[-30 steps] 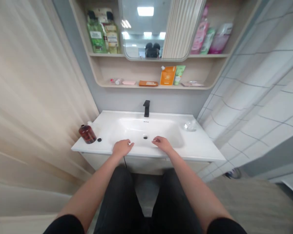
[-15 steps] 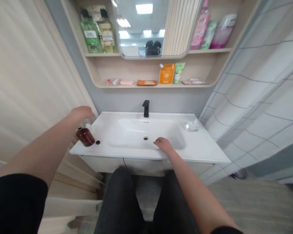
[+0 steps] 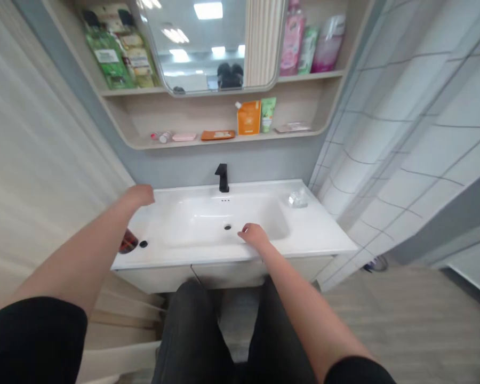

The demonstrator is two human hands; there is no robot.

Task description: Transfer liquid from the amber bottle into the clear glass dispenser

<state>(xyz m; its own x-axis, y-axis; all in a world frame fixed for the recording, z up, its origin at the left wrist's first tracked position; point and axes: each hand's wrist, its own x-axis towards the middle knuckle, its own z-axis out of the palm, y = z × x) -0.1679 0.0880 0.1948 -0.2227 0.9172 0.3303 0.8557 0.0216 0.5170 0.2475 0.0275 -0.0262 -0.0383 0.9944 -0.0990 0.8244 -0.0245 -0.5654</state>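
My left hand [image 3: 141, 196] hovers over the back left corner of the white washbasin counter [image 3: 322, 226], closed and knuckles up. Its fingers are bent out of sight, so what it holds cannot be made out. Below it, partly hidden behind my left forearm, stands an amber brown bottle [image 3: 128, 242]. A small round black cap [image 3: 143, 244] lies beside the bottle. Over the front part of the sink basin [image 3: 176, 224], my right hand [image 3: 255, 234] has curled fingers with thumb and forefinger close together; nothing shows in them.
A black faucet [image 3: 223, 178] rises behind the basin. Clear plastic item [image 3: 298, 199] lies at the counter's back right. Above, the shelf [image 3: 176, 143] carries an orange pouch [image 3: 248, 117], a green tube [image 3: 268, 114] and flat packs. A curtain [image 3: 52, 149] hangs at left.
The view has shifted, so the counter and shelf appear further left. My left hand has moved right relative to the amber bottle, and my forearm now covers more of it. My right hand stays over the basin.
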